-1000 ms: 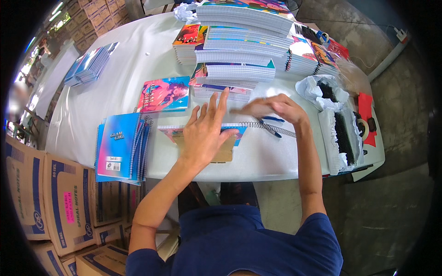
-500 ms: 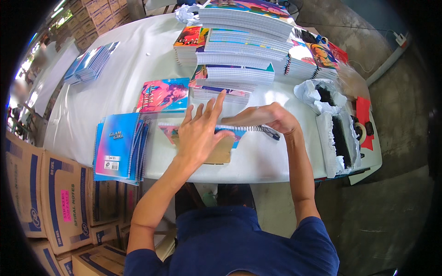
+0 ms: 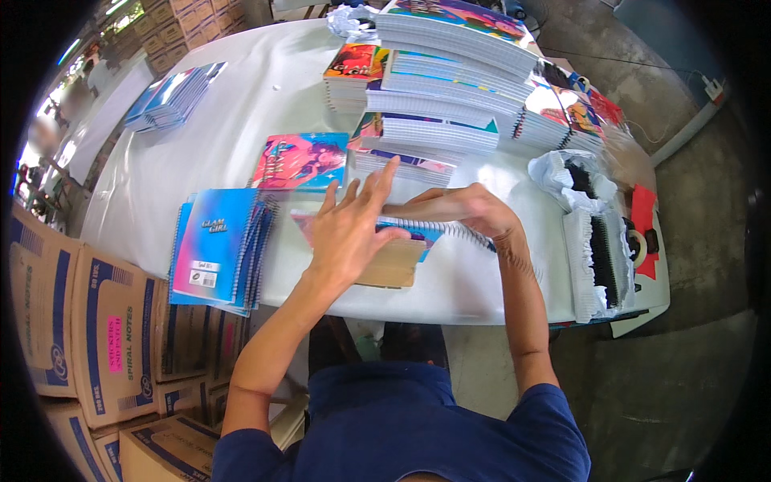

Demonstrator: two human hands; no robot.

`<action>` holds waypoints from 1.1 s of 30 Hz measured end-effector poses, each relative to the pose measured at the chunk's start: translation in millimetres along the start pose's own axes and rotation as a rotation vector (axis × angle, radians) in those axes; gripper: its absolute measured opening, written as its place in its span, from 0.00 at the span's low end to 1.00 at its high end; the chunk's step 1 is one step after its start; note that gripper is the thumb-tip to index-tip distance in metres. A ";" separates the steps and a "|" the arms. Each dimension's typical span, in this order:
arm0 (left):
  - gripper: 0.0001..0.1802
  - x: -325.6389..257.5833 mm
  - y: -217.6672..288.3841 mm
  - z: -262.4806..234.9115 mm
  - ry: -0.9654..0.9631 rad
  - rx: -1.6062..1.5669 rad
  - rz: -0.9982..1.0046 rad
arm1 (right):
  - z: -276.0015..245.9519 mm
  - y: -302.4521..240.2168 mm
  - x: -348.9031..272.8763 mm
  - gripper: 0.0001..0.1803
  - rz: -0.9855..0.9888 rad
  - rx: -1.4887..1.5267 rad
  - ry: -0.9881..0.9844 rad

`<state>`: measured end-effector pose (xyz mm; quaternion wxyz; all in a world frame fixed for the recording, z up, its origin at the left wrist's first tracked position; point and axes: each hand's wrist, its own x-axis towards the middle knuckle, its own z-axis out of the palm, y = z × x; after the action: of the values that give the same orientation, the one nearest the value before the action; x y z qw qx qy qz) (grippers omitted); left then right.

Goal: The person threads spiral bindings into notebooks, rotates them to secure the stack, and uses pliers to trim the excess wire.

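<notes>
A pink and blue notebook (image 3: 426, 234) stands tilted in front of me, against a brown block (image 3: 387, 266). My left hand (image 3: 351, 229) lies across its left part, fingers spread and thumb out to the right. A dark spiral coil (image 3: 462, 230) runs along the notebook's upper edge, its loose end trailing past the right side to my right wrist. My right hand (image 3: 480, 210) reaches in from the right, fingers stretched leftward along the coil's far side; its thumb is hidden. Just beyond my left hand lies a notebook with a pink and blue cover (image 3: 303, 163).
Blue spiral notebooks (image 3: 217, 245) are piled at the left, with another pile (image 3: 173, 98) farther back. Tall stacks of page blocks (image 3: 438, 132) stand at the far side. Black coils (image 3: 601, 261) lie in white wrapping at the right, beside tape (image 3: 637, 247). Cartons (image 3: 116, 337) fill the lower left.
The view has shifted, so the table's things sit farther right. The coil's loose end now reaches back over my right wrist. My left hand keeps its place on the notebook.
</notes>
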<state>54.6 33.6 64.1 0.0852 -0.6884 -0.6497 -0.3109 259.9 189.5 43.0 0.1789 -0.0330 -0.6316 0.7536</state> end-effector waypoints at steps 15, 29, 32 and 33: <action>0.57 -15.7 -26.1 -18.4 0.033 0.069 -0.062 | 26.9 -1.3 45.5 0.28 0.106 -0.209 -0.043; 0.57 -19.0 -37.5 -23.2 0.046 0.075 -0.086 | 25.1 -8.1 61.5 0.29 0.224 -0.480 -0.092; 0.60 -20.3 -41.4 -27.7 0.079 0.078 -0.111 | 24.9 4.5 55.6 0.30 0.118 -0.011 0.068; 0.61 -21.1 -41.8 -27.4 0.098 0.080 -0.134 | 26.4 8.7 52.3 0.30 0.012 0.321 0.136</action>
<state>7.2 7.5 62.4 0.1235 -0.6235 -0.7012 -0.3230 201.8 179.7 49.2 0.2195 -0.0585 -0.4892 0.8420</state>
